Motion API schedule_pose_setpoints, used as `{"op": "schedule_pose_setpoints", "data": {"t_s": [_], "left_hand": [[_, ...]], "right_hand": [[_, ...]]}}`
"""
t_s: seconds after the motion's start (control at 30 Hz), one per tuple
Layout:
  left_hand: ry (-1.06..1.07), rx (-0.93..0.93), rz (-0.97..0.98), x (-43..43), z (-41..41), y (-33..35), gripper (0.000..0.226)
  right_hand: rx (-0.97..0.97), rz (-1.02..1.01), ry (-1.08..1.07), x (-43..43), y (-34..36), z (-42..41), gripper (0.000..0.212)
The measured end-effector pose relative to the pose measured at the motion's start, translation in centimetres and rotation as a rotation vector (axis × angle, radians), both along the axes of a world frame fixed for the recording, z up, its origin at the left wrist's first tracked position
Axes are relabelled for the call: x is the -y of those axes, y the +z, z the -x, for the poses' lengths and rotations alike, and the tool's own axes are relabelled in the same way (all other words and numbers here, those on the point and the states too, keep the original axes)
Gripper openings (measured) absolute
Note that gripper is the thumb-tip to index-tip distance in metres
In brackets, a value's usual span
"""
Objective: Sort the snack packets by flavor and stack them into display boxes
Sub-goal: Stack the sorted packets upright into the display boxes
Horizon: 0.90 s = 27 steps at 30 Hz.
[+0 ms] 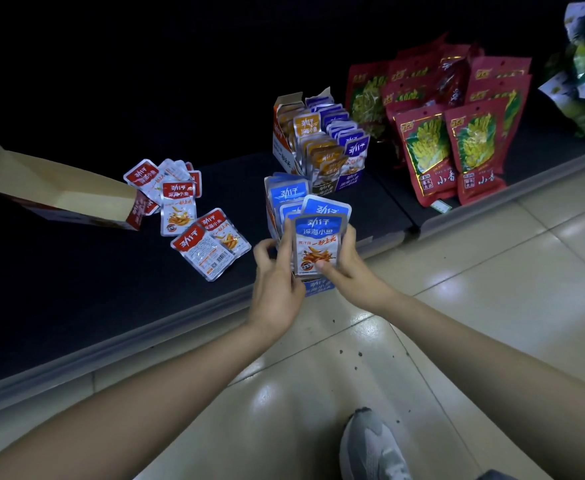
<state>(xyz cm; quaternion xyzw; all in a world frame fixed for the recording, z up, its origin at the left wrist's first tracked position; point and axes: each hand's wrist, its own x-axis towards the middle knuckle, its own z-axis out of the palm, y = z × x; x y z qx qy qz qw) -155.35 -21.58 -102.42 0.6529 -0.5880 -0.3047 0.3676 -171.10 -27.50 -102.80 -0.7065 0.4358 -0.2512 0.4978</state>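
A blue packet (317, 245), silver-edged and printed with fried fish, is pinched at its sides by the left hand (277, 273) and right hand (350, 268). It is held upright over the blue display box (320, 286) at the shelf (76, 289) edge. Red packets (211, 244) are strewn further left beside a tipped box (59, 188).

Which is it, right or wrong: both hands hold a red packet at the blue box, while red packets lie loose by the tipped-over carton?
Wrong on colour. The head view shows the left hand and right hand holding a blue packet, not red. The rest holds: they are at the blue box, and red packets lie loose by the tipped-over carton.
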Motion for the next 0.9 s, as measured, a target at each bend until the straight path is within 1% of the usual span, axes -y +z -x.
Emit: {"op": "schedule_pose_setpoints", "data": {"t_s": [0.03, 0.13, 0.17, 0.2, 0.23, 0.3, 0.33, 0.37, 0.47, 0.53, 0.63, 0.73, 0.83, 0.9], "left_hand": [[0.015, -0.005, 0.019, -0.4, 0.1, 0.0, 0.086], [0.055, 0.039, 0.028, -1.3, 0.1, -0.3, 0.055], [0.052, 0.057, 0.030, -1.5, 0.1, -0.4, 0.049], [0.043, 0.074, 0.034, -1.6, 0.0, -0.4, 0.048], [0.030, 0.087, 0.039, -1.6, -0.1, -0.4, 0.048], [0.010, 0.099, 0.040, -1.7, 0.1, -0.1, 0.050], [0.004, 0.097, 0.035, -1.8, 0.2, 0.0, 0.050], [0.002, 0.096, 0.031, -1.9, 0.3, 0.2, 0.051], [-0.003, 0.127, 0.023, -2.3, 0.5, 0.4, 0.053], [-0.022, 0.192, 0.003, -2.5, 0.5, 0.5, 0.054], [-0.041, 0.272, -0.013, -2.7, 0.5, 0.6, 0.050], [-0.038, 0.296, -0.045, -2.5, 0.4, 0.8, 0.043], [-0.020, 0.242, -0.082, -2.3, 0.7, 1.1, 0.038], [-0.023, 0.218, -0.106, -2.3, 0.9, 1.1, 0.037]], "right_hand": [[-0.001, 0.018, -0.020, 0.0, 0.2, 0.0, 0.061], [-0.005, 0.129, -0.098, 0.3, 0.0, 0.3, 0.076], [-0.030, 0.173, -0.121, 0.4, 0.0, 0.3, 0.079], [-0.038, 0.182, -0.128, 0.4, -0.1, 0.2, 0.078], [-0.024, 0.142, -0.117, 0.3, 0.0, 0.1, 0.076], [0.080, -0.019, -0.068, -0.3, -0.1, -0.3, 0.069], [0.125, -0.076, -0.058, -0.5, -0.3, -0.4, 0.068], [0.138, -0.090, -0.063, -0.7, -0.4, -0.6, 0.067], [0.080, -0.022, -0.093, -0.5, -0.7, -0.5, 0.067], [-0.009, 0.044, -0.122, -0.4, -0.7, -0.2, 0.067], [-0.071, 0.178, -0.254, -0.5, -0.5, -0.2, 0.065], [-0.075, 0.264, -0.354, -0.5, -0.2, -0.3, 0.061], [-0.023, 0.242, -0.414, -0.6, 0.1, -0.2, 0.050], [0.002, 0.234, -0.418, -0.7, 0.3, 0.2, 0.043]]}}
